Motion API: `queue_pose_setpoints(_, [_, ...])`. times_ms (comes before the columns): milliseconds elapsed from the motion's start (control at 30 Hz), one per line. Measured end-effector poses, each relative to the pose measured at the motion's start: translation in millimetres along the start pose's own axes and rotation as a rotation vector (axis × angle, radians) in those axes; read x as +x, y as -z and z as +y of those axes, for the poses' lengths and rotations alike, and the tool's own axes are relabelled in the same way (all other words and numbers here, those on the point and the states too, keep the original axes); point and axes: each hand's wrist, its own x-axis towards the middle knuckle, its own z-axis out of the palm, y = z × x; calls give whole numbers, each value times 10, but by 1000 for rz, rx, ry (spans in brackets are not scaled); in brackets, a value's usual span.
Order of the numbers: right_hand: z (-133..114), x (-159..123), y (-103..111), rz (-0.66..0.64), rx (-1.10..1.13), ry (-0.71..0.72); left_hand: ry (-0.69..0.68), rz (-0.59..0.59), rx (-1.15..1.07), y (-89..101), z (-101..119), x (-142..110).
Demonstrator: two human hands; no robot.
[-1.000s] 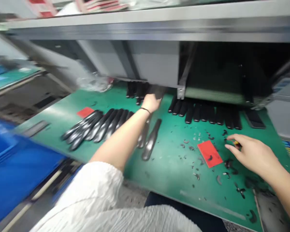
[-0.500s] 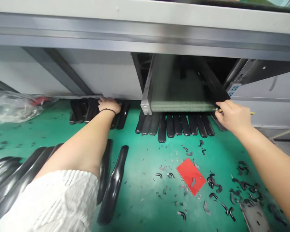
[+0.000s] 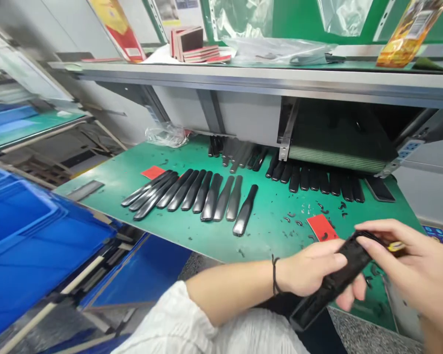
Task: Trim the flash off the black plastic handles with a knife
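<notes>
One black moulded piece (image 3: pixel 334 280) is gripped above the near right corner of the green-matted tabletop (image 3: pixel 266 236), with its lower end angled out past the near edge. It is held between both hands. The left hand (image 3: pixel 310 275), with a cord bracelet (image 3: pixel 275 275) at its wrist, is closed against the piece from the near side, its fingers (image 3: pixel 328 260) laid together along it. The right hand (image 3: pixel 417 265) is curled over the upper end, its fingers (image 3: pixel 387 236) together and pressed onto the piece. A small yellow-tipped tool (image 3: pixel 395 246) is pinched there, though its exact kind cannot be told. A white sleeve (image 3: pixel 170 319) is seen on the left arm.

Beyond the hands, a fan of about ten similar black pieces (image 3: pixel 210 196) is laid side by side on the tabletop, with green mat showing between it and the near edge. A row of black pieces (image 3: pixel 313 179) lines the far edge beneath a steel shelf (image 3: pixel 266 78), and a further cluster of pieces (image 3: pixel 236 153) is set to its left. Black scraps (image 3: pixel 295 219) are scattered near a red card (image 3: pixel 320 227), just beyond the hands, and another red card (image 3: pixel 153 172) lies by the fan. Blue crates (image 3: pixel 22 216) are stacked off the left edge. An orange printed packet (image 3: pixel 411 32) stands on the shelf, its lettering too small to read.
</notes>
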Motion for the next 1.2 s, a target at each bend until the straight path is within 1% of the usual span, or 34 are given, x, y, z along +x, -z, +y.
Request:
queue_pose_setpoints(33, [-70,-132,-77,35,26,35,-13,115,-123,-87,-164,-73])
queue_pose_setpoints(67, [-113,-271,-149,71,53,100,-31,236,-209,-152,-293,-142])
queue_pose_setpoints(100, [-134,-413,-216,83,88,187,-56,358,-247,-204,-383,-207])
queue_pose_setpoints(133, [-139,-556,-277,72,126,278,-81,462,-248,-250,-437,-267])
queue_pose_setpoints(167, [-135,-692,-335,19,163,361,-102,537,-221,-297,-462,-323])
queue_pose_setpoints(200, [-128,-816,-386,-49,193,425,-113,584,-175,-346,-467,-373])
queue_pose_setpoints(233, [-123,-922,-432,-104,212,463,-111,607,-127,-399,-465,-419])
queue_pose_setpoints(267, [-124,-1009,-469,-129,222,477,-100,617,-88,-454,-463,-460])
queue_pose_setpoints(333, [-154,-1132,-512,-131,248,462,-78,623,-34,-564,-483,-527])
queue_pose_setpoints(400, [-220,-1213,-504,-162,310,403,-59,631,-2,-661,-537,-580])
queue_pose_setpoints(467, [-295,-1283,-450,-174,401,300,-29,625,20,-733,-590,-621])
queue_pose_setpoints(533, [-330,-1340,-379,-126,510,205,12,624,-30,-757,-609,-640])
queue_pose_setpoints(567, [-316,-1356,-348,-76,539,176,19,644,-81,-745,-600,-638])
queue_pose_setpoints(633, [-199,-1356,-318,32,472,122,2,722,-239,-675,-559,-613])
queue_pose_setpoints(667, [-96,-1340,-322,80,385,91,-1,750,-330,-627,-531,-595])
queue_pose_setpoints(733, [159,-1281,-367,142,175,19,-7,773,-438,-538,-475,-560])
queue_pose_setpoints(800, [384,-1220,-431,141,16,-28,-23,785,-456,-488,-425,-531])
queue_pose_setpoints(867, [467,-1216,-477,130,-29,-33,-44,808,-425,-476,-389,-503])
queue_pose_setpoints(900, [441,-1251,-484,123,14,4,-53,824,-410,-478,-375,-488])
queue_pose_setpoints(933, [376,-1311,-483,107,95,76,-62,846,-400,-482,-363,-474])
queue_pose_setpoints(967, [283,-1392,-477,77,193,173,-70,872,-398,-484,-354,-462])
queue_pose_setpoints(1000, [177,-1487,-469,26,299,309,-77,905,-404,-484,-347,-451])
queue_pose_setpoints(1067, [-15,-1679,-463,-82,376,521,-81,965,-426,-476,-341,-437])
queue_pose_setpoints(1100, [-83,-1762,-469,-113,374,585,-83,982,-434,-471,-341,-434])
queue_pose_setpoints(1133, [-129,-1830,-479,-119,365,614,-88,991,-438,-466,-343,-434])
queue_pose_setpoints(1200, [-166,-1917,-503,-112,385,623,-105,992,-434,-463,-350,-439])
